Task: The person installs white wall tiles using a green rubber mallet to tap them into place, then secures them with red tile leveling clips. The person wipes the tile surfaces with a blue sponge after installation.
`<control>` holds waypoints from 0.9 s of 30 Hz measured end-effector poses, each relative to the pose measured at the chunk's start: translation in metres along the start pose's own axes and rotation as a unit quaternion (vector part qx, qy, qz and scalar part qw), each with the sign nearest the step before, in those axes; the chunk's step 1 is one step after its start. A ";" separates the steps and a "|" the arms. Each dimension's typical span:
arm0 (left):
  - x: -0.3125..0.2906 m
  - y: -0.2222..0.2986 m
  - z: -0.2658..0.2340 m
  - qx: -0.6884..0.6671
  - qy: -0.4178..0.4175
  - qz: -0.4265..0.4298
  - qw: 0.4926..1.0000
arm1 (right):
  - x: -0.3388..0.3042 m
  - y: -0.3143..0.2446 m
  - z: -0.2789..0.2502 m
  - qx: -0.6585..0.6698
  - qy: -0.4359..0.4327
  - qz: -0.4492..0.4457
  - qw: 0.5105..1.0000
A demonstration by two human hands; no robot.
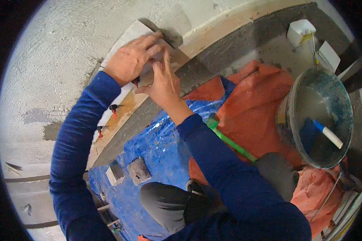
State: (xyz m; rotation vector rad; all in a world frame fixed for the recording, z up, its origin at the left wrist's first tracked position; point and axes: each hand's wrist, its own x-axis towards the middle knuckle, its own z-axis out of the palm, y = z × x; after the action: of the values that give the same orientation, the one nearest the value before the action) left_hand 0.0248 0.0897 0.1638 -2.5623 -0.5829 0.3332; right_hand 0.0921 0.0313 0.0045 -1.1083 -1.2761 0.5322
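Head view, sole entry: we list first a pale, flat tile-like panel (128, 39), smooth and straight-edged, set against a rough, whitish plastered wall (64, 52). The left hand (128, 60), in a navy knit sleeve, lies back-outward over the panel, touching it, its fingers bent toward the right hand; whether its fingertips close on anything we cannot tell. The right hand (165, 84) meets it from below, thumb and fingers curved apart; any object between them is hidden, so its grip we cannot tell either. Just beside the right thumb we note a small red-and-black clip (136, 81); two like pieces (114, 109) follow at intervals lower along the panel's edge. Beneath: a creased, glossy blue plastic sheet (161, 144), bearing a rough greyish block (139, 170) and a stack of pale slabs (115, 175). Right of these: a matt, folded orange-red sheet (245, 108), a long green handle (235, 146) lying across it, and a round, stained bucket (283, 116) containing a blue-and-white cylindrical object (328, 134). Farther up we record a white, squarish plastic container (301, 32).
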 end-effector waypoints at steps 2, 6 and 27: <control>-0.001 -0.004 -0.003 0.041 -0.039 0.035 0.998 | -0.010 0.001 0.006 -0.016 0.039 -0.001 0.999; 0.000 -0.009 -0.008 0.029 -0.048 0.086 0.995 | -0.021 0.002 0.018 0.013 0.030 0.023 0.999; 0.001 0.011 -0.011 0.178 -0.147 0.066 0.971 | -0.029 -0.017 0.063 0.121 0.064 0.122 0.983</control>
State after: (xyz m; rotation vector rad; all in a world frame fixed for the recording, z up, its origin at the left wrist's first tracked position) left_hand 0.0331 0.0771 0.1671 -2.2217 -0.4101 0.7993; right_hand 0.0218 0.0223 -0.0006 -1.0795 -0.9408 0.7665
